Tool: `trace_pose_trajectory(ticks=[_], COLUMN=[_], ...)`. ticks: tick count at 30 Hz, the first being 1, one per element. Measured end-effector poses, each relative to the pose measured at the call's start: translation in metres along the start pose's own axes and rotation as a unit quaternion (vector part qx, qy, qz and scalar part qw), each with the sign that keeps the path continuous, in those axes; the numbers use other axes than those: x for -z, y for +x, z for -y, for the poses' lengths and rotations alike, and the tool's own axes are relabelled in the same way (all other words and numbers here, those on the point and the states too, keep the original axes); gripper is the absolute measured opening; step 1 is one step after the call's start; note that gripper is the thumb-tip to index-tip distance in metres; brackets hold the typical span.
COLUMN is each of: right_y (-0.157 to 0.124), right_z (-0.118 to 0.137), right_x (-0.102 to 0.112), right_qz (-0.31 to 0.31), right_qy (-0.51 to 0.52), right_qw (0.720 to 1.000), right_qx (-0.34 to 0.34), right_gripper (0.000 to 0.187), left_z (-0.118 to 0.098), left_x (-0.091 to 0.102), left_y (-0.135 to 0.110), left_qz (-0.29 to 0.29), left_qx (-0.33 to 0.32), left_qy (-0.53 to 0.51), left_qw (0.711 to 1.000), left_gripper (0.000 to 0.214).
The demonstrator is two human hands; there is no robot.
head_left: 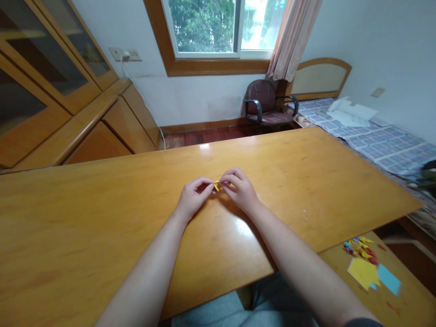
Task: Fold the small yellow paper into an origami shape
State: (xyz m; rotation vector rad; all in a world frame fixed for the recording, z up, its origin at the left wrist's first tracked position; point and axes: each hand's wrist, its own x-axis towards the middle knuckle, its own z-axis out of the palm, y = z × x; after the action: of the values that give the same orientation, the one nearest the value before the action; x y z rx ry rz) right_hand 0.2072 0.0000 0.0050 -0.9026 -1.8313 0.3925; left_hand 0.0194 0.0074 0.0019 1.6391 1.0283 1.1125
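Between my two hands is a small piece of folded yellow paper (216,185), just above the wooden table (102,218). My left hand (195,194) pinches its left end between thumb and fingers. At its right end, my right hand (240,188) is closed on it with thumb and fingertips. The fingers cover most of the paper, so its full folded shape is hidden.
A lower wooden surface (344,281) at the right holds yellow paper sheets (363,272), a light blue sheet (389,279) and a pile of small colourful folded pieces (363,250). Beyond the table stand a chair (264,102), a bed (381,141) and a cabinet (98,145).
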Motion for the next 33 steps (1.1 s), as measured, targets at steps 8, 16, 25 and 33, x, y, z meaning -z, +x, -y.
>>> trace_pose_trajectory(ticks=[8, 16, 25, 33], right_y=[-0.0015, -0.0013, -0.0016, -0.0009], right_z=[-0.0072, -0.0038, -0.0050, -0.0003], right_x=[-0.0025, 0.0000, -0.0004, 0.0000], right_qz=[0.028, 0.040, 0.040, 0.063], right_qy=[-0.028, -0.050, -0.057, -0.093], right_qw=[0.998, 0.996, 0.996, 0.992], right_qx=[0.041, 0.056, 0.048, 0.054], right_gripper=[0.007, 0.012, 0.014, 0.013], left_z=[0.0058, 0.0027, -0.0011, 0.0022], left_x=[0.0014, 0.0021, 0.0013, 0.0031], left_y=[-0.0003, -0.0016, -0.0018, -0.0012], left_qz=[-0.002, 0.010, 0.013, -0.004], left_qx=[-0.046, -0.043, -0.047, -0.084], left_qy=[0.061, 0.041, 0.058, 0.135], left_qw=[0.997, 0.998, 0.997, 0.987], left_gripper=[0.012, 0.014, 0.016, 0.016])
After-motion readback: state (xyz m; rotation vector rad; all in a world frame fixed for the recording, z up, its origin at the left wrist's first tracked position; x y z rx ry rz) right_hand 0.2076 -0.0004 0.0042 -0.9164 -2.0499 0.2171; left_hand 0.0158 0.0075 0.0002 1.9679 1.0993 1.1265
